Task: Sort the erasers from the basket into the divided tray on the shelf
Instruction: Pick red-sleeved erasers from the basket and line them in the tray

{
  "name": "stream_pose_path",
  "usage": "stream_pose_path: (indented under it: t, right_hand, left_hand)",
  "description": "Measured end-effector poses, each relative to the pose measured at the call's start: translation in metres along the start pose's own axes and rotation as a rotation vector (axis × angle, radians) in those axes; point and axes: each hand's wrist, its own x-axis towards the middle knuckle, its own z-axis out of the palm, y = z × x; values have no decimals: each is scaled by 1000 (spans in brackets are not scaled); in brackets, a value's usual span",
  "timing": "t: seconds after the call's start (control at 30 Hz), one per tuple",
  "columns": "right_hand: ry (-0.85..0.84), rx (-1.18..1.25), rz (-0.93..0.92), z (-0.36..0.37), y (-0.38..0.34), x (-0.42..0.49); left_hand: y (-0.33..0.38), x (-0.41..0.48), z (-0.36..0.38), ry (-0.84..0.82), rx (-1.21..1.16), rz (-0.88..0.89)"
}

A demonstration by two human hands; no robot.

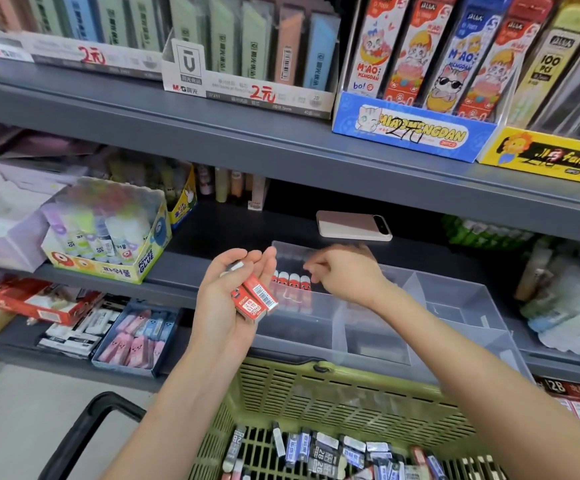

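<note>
Head view, one frame.

- Left hand [226, 299]: centre of frame, palm up, fingers [247, 259] loosely curled round a small stack of red-sleeved erasers [255, 299], barcode side showing.
- Right hand [347, 275]: just right of centre, back of hand up, reaching over the far wall of the divided tray [455, 296]. Its fingertips are bent down at the right end of the eraser row; cannot tell whether they pinch anything.
- Divided tray: clear plastic, on the middle shelf [212, 237].
- Eraser row [292, 282]: four red pieces, upright, side by side in the tray's far left compartment.
- Basket [316, 393]: green, slotted, lower middle of frame, just below the tray.
- Loose erasers [326, 452]: dark and blue sleeves, scattered on the basket floor.
- Phone [352, 225]: lying flat on the shelf beyond the tray.
- Glue-stick box [108, 233]: left of frame, same shelf.
</note>
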Motion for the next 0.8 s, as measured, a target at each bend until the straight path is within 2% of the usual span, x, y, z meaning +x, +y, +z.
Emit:
stream_pose_path:
  t: [0.07, 0.13, 0.17, 0.3, 0.47, 0.57, 0.67, 0.8]
  right_hand:
    - [97, 290, 23, -7, -5, -17]
    - [71, 634, -2, -14, -20, -39]
    - [36, 726, -23, -16, -29, -48]
    - [9, 923, -12, -17, -51, -62]
    - [-131, 1245, 99, -18, -44, -66]
    - [-106, 1308, 74, -26, -25, -65]
    - [63, 1303, 164, -37, 16, -69]
    - [344, 1001, 388, -31, 74, -78]
  left_hand:
    - [-2, 0, 1, -24, 5, 4]
    - [-3, 0, 1, -63, 54, 24]
    - [-3, -1, 3, -89, 103, 27]
    - [-3, -13, 16, -212, 302, -38]
    - [-5, -19, 23, -348, 337, -82]
    - [-8, -13, 15, -324, 272, -56]
    - [-10, -11, 9, -282, 208, -64]
    - [-15, -18, 14, -226, 430, -51]
